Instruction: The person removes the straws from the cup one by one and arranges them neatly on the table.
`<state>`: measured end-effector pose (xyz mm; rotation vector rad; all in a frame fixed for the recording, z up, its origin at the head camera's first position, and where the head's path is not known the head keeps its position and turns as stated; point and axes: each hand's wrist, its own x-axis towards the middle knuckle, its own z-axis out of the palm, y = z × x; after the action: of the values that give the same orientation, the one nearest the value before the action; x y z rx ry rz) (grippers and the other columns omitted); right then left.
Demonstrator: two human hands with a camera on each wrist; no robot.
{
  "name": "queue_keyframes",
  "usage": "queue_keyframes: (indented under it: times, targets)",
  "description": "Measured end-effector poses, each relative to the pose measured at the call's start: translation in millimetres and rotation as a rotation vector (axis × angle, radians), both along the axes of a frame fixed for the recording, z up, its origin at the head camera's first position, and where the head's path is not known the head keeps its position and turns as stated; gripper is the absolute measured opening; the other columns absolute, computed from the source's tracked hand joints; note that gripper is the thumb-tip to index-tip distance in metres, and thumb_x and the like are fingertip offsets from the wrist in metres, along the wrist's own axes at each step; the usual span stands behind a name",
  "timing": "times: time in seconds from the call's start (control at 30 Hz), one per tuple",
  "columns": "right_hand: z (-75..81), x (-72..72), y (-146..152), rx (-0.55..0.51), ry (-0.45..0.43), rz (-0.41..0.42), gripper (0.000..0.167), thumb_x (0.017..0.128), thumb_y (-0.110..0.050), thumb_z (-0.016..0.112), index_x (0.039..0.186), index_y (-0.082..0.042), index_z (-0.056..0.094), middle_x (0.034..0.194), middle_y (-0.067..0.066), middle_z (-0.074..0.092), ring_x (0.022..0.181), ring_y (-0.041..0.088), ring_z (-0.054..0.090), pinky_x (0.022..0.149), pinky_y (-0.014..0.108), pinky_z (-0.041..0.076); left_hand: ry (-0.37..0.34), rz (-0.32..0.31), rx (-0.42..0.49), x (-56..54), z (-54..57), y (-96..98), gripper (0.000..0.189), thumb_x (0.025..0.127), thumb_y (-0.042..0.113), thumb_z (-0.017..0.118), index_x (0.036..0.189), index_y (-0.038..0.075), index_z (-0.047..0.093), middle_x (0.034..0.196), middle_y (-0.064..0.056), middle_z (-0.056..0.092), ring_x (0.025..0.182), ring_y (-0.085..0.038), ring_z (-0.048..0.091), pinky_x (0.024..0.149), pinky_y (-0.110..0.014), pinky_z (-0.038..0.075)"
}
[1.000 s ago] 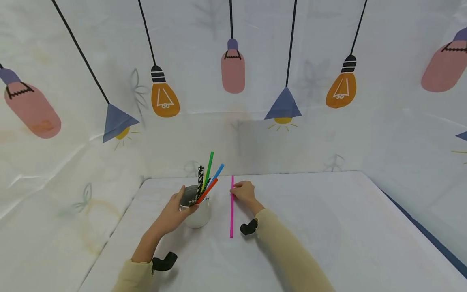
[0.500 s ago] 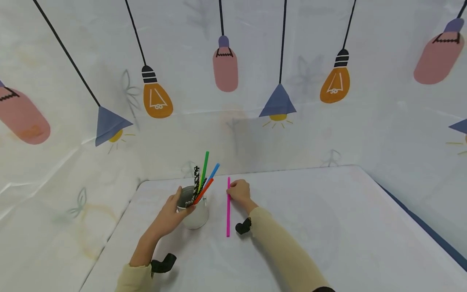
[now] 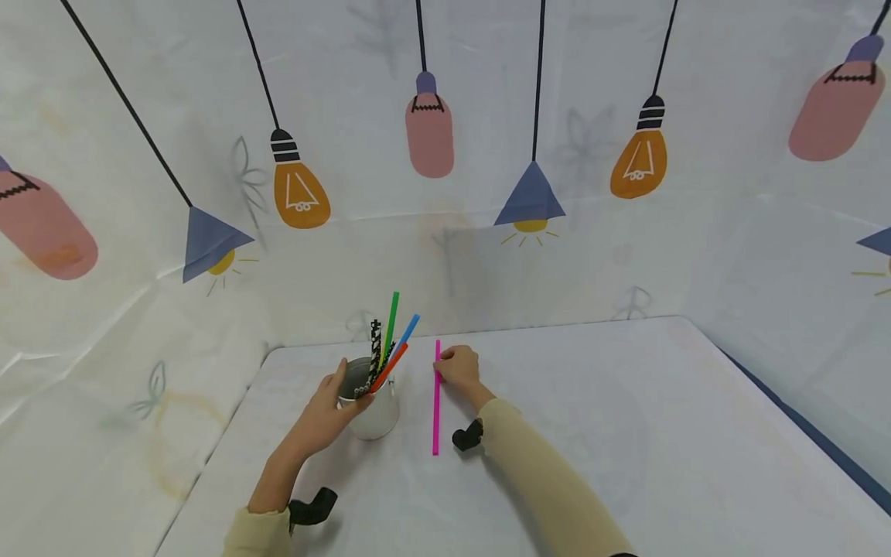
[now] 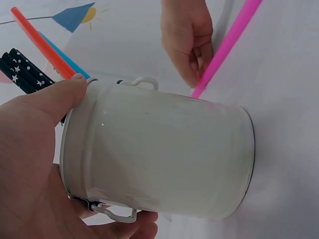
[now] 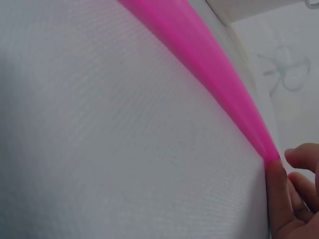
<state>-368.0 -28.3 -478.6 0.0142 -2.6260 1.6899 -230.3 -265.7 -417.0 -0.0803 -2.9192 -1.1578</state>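
Observation:
A whitish cup with small side handles stands on the table, gripped near its rim by my left hand. The thumb lies along the rim, while the other fingers go round the far side, partly hidden. Leaning out of the cup are a green straw, a blue straw, an orange-red straw and dark straws with white patterns. Right of the cup, a pink straw lies lengthwise on the table. My right hand pinches it near its far end.
The white-covered table reaches back to a pale wall sheet printed with hanging lamps. Black wrist pieces stick out at both sleeves, close over the table.
The head view has shifted slightly. Both hands, the cup and the pink straw keep the same places relative to one another.

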Motion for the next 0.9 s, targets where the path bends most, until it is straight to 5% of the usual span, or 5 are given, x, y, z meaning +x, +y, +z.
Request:
queue_keyframes:
  times: [0.5, 0.9]
  targets:
    - [-0.2, 2.0, 11.6, -0.075, 0.038, 0.05, 0.02, 0.086, -0.013, 0.075, 0.099, 0.002, 0.07, 0.075, 0.006, 0.065, 0.056, 0.014, 0.06, 0.055, 0.026, 0.052, 0.008, -0.01, -0.03, 1.3, 1.6, 0.3, 0.103, 0.088, 0.067, 0.054, 0.157, 0.011, 0.002, 0.152, -0.026, 0.023, 0.134, -0.044, 0.032, 0.1, -0.062, 0.034]
    - [62.7, 40.7, 8.7, -0.279, 0.123, 0.293, 0.018, 0.091, -0.01, 0.068, 0.106, 0.0, 0.069, 0.091, 0.011, 0.068, 0.082, 0.034, 0.068, 0.065, 0.03, 0.057, 0.0, -0.005, -0.029, -2.4, -0.6, -2.1, 0.103, 0.087, 0.069, 0.053, 0.157, 0.012, 0.002, 0.153, -0.025, 0.022, 0.133, -0.043, 0.034, 0.099, -0.062, 0.035]
